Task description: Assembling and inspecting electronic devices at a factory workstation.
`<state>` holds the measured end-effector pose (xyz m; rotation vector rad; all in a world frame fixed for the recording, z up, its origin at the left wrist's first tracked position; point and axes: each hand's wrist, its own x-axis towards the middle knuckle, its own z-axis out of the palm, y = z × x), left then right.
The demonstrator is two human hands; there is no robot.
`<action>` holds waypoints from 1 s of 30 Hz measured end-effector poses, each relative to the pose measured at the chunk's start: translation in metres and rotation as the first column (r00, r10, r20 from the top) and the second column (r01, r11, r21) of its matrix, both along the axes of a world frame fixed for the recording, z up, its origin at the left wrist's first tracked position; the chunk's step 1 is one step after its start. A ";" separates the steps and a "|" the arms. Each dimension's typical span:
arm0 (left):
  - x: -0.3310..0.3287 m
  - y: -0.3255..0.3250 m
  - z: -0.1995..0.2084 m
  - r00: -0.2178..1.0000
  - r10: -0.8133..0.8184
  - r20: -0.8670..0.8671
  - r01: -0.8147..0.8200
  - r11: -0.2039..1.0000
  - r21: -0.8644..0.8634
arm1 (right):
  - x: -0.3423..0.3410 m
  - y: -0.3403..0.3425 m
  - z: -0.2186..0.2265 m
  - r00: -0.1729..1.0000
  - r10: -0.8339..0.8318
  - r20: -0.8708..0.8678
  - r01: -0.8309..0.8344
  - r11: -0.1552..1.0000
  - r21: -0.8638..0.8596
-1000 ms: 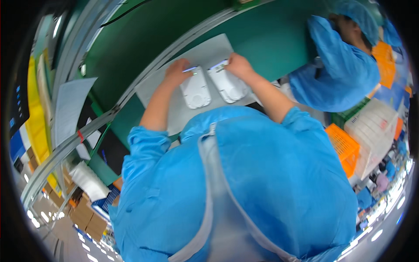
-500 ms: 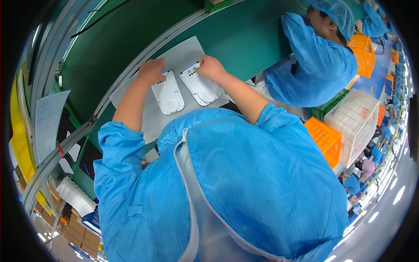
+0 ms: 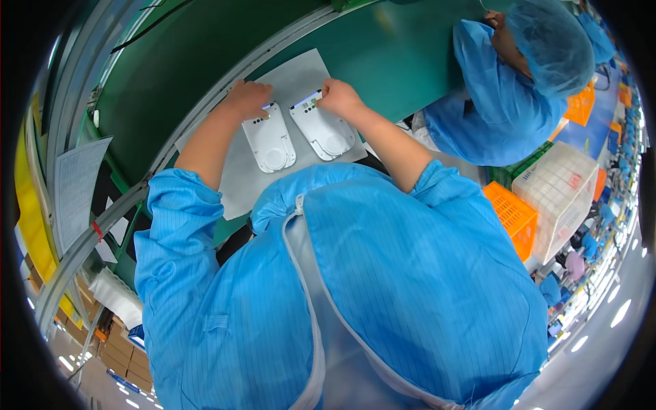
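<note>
Two white, flat, elongated device housings lie side by side, each with a round ring at its near end. My left hand [image 3: 247, 101] is closed at the far end of the left white device housing [image 3: 272, 145], thumb on its upper corner. My right hand [image 3: 340, 100] pinches the far right corner of the right white device housing [image 3: 324, 131]. A bluish strip and small dark round spots show at that end. Both rest on a pale grey sheet [image 3: 236, 195] on the green table. My fingertips are partly hidden.
A metal rail [image 3: 273, 46] runs behind the sheet. At the right sits a co-worker in a blue smock [image 3: 492, 102] and hair net. An orange crate [image 3: 514, 217] and a white basket [image 3: 557, 198] stand by my right side. A printed sheet [image 3: 80, 184] hangs at the left.
The view has shifted slightly, so the housings sit a bit farther right and up. Both hands stay at the far ends. The co-worker's head has leaned lower and nearer.
</note>
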<state>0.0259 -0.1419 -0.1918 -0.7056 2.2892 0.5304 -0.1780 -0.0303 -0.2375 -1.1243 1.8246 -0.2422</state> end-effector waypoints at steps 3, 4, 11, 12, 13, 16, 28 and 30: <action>0.006 0.004 -0.004 1.000 -0.015 -0.015 0.015 1.000 0.006 | 0.000 0.000 0.002 1.000 0.017 0.008 -0.017 1.000 -0.015; 0.008 0.004 -0.008 0.998 -0.037 -0.056 0.036 0.999 -0.020 | 0.001 0.000 0.002 1.000 0.013 0.022 -0.012 1.000 -0.025; 0.011 0.002 -0.021 0.996 -0.056 -0.065 0.053 0.998 -0.047 | -0.006 0.001 -0.004 0.999 0.026 -0.034 -0.028 0.996 -0.081; 0.013 0.001 -0.020 0.999 -0.032 -0.034 0.032 0.999 -0.014 | -0.004 0.001 -0.002 1.000 -0.002 -0.002 0.002 0.999 -0.054; 0.013 0.001 -0.020 0.999 -0.028 -0.029 0.028 1.000 -0.015 | -0.004 0.003 -0.001 1.000 -0.008 0.009 0.008 0.999 -0.051; 0.013 0.003 -0.019 1.000 0.008 -0.016 -0.007 1.000 0.012 | 0.000 0.003 0.001 1.000 -0.006 0.012 0.006 0.998 -0.055; 0.003 0.001 -0.009 0.992 -0.064 0.109 0.062 0.998 0.026 | 0.004 0.012 -0.004 0.996 -0.075 0.053 0.082 0.985 -0.150; -0.002 -0.001 -0.007 0.986 -0.080 0.146 0.075 0.996 0.038 | 0.002 0.013 -0.003 0.997 -0.064 0.045 0.069 0.989 -0.129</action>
